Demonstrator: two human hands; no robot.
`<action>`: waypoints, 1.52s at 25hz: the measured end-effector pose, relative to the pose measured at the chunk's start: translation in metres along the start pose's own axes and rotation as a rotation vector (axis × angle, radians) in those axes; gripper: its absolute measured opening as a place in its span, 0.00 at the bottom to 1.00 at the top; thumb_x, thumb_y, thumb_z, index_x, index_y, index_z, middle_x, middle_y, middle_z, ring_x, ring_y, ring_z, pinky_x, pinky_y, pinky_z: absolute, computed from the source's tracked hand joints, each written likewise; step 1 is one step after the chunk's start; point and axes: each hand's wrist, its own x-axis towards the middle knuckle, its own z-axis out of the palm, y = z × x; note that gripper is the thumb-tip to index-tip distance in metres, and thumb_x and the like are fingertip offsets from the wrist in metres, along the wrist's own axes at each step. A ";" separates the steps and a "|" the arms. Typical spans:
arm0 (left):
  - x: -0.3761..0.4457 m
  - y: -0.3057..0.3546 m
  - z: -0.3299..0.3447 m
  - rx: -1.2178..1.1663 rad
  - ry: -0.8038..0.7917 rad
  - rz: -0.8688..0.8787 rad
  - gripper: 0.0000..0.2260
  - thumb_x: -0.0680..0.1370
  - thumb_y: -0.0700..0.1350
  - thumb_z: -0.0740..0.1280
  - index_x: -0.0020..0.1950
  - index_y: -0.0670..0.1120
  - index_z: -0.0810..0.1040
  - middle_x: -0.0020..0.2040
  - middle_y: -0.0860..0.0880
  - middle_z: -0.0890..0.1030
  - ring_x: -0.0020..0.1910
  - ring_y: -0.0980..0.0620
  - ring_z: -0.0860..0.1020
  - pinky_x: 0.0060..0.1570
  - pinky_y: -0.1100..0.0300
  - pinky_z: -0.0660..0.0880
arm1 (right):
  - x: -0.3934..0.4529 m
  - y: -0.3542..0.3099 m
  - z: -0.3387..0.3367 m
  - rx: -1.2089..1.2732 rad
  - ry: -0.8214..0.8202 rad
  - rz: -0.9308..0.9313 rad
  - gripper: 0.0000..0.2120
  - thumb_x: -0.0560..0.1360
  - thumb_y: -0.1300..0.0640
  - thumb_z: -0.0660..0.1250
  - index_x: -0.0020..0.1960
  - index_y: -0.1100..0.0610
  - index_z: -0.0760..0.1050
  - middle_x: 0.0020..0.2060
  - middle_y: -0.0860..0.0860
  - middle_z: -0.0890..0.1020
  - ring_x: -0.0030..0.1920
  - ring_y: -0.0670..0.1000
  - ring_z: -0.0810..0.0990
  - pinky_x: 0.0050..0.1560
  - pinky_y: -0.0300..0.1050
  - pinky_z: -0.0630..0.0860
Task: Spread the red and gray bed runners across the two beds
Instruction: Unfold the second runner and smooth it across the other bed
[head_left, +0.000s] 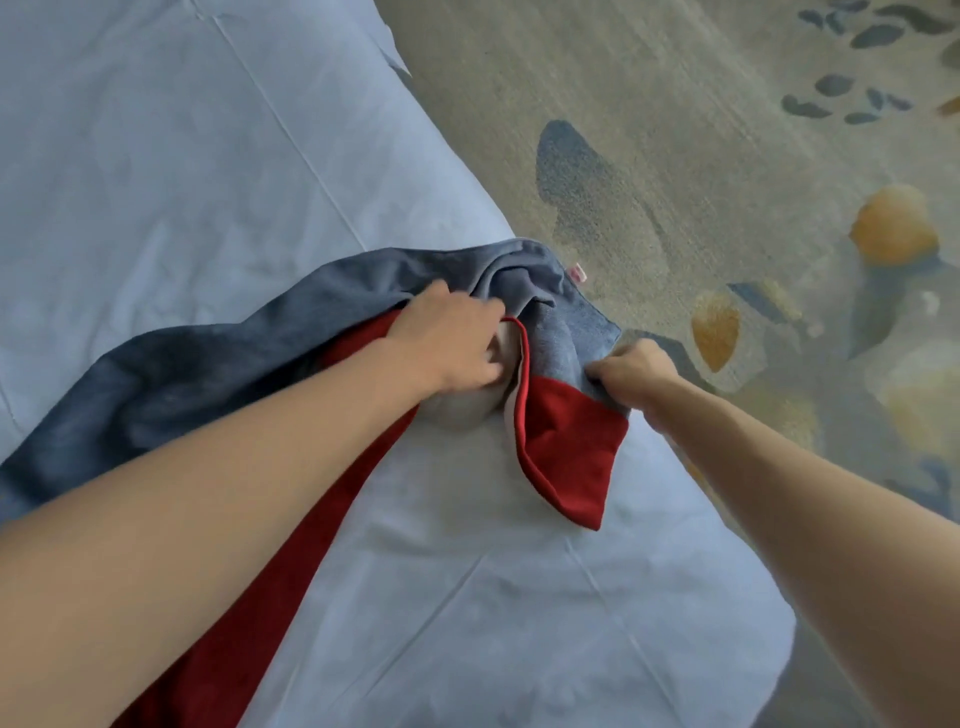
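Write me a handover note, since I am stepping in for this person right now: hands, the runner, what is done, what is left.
Left hand: fingers curled into the bunched fabric at the runner's end.
Right hand: pinches the gray edge near the bed's side.
Red and gray bed runner: crumpled and twisted on the white bed, its red side folded over, one end at the edge by the patterned carpet.
Done: runner is on the bed.
Left: untwist it and spread it flat. A second bed and runner are not in view.

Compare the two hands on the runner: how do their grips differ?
The left hand reaches under bunched gray fabric mid-runner, fingers curled in the folds; the right hand pinches the gray edge at the bed side, beside the carpet. Both hold the same runner.
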 end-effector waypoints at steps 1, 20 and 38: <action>-0.005 0.008 0.004 0.011 -0.028 -0.003 0.15 0.75 0.57 0.63 0.53 0.47 0.73 0.51 0.43 0.82 0.51 0.40 0.78 0.47 0.52 0.67 | 0.007 -0.004 -0.009 -0.077 0.092 -0.059 0.09 0.72 0.55 0.66 0.43 0.61 0.79 0.42 0.58 0.82 0.39 0.57 0.80 0.34 0.40 0.72; 0.004 0.048 0.020 -0.022 0.248 -0.047 0.07 0.75 0.43 0.59 0.49 0.48 0.76 0.46 0.46 0.80 0.47 0.43 0.77 0.46 0.50 0.70 | -0.031 0.008 -0.004 -0.462 0.352 -1.048 0.07 0.73 0.53 0.66 0.41 0.55 0.71 0.35 0.53 0.77 0.37 0.58 0.76 0.35 0.48 0.69; -0.042 0.219 0.065 -0.497 -0.200 0.111 0.10 0.81 0.51 0.60 0.56 0.46 0.74 0.55 0.44 0.79 0.55 0.41 0.78 0.45 0.49 0.71 | -0.052 0.194 -0.016 -0.727 0.140 -0.558 0.16 0.68 0.64 0.62 0.52 0.52 0.76 0.46 0.50 0.78 0.51 0.57 0.77 0.45 0.50 0.72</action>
